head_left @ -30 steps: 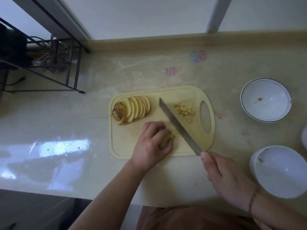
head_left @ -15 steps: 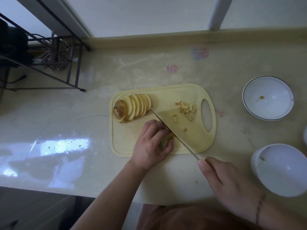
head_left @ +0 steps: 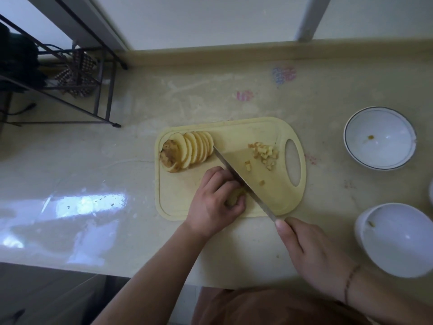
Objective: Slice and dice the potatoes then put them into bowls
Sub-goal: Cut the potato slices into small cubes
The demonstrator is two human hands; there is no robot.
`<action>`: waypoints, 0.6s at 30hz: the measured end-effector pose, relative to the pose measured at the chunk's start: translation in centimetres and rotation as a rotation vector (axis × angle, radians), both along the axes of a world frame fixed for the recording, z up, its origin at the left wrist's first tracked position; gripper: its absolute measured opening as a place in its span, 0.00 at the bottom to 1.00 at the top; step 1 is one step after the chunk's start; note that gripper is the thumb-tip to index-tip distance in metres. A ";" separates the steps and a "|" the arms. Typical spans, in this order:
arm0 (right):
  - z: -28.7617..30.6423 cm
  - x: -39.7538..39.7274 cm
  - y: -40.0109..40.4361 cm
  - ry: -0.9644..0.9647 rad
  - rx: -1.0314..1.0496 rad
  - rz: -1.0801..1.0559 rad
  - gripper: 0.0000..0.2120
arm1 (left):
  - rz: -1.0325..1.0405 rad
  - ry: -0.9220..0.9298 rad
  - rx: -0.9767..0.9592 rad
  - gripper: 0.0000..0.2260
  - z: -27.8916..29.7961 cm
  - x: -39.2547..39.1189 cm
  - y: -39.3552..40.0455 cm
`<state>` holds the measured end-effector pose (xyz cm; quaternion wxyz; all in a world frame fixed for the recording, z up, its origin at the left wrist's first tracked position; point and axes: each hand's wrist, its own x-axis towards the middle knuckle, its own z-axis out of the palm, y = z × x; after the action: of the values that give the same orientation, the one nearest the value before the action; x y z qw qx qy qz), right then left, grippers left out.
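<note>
On cutting board point(head_left: 178, 202): left hand point(head_left: 214, 202) pinches potato piece point(head_left: 235, 195); right hand point(head_left: 314, 252) grips knife point(head_left: 243, 184) alongside.

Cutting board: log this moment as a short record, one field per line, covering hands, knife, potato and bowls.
board: cutting board on the counter
left hand: left hand holds potato piece on the board
right hand: right hand grips knife, blade beside the left fingers
slices: potato slices fanned at the board's far left
dice: diced potato near the handle hole
bowls: two white bowls, far bowl and near bowl, no dice inside yet
</note>
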<state>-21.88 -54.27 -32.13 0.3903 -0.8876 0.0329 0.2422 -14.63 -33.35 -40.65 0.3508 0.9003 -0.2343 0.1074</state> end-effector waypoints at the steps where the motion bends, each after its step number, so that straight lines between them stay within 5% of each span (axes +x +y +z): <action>1: -0.1 0.2 0.0 0.000 0.005 -0.008 0.28 | -0.002 -0.005 0.001 0.08 0.0 0.0 0.1; 7: 0.2 0.7 -1.4 -0.001 0.050 -0.097 0.26 | 0.016 -0.008 0.013 0.08 -0.1 -0.3 0.0; 18: 1.8 -0.8 -0.4 -0.012 0.009 0.046 0.25 | 0.036 0.029 0.010 0.08 0.1 -1.2 0.5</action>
<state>-22.66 -54.69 -30.30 0.3890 -0.8878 0.0089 0.2460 -15.79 -32.82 -40.54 0.3475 0.9076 -0.2135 0.0994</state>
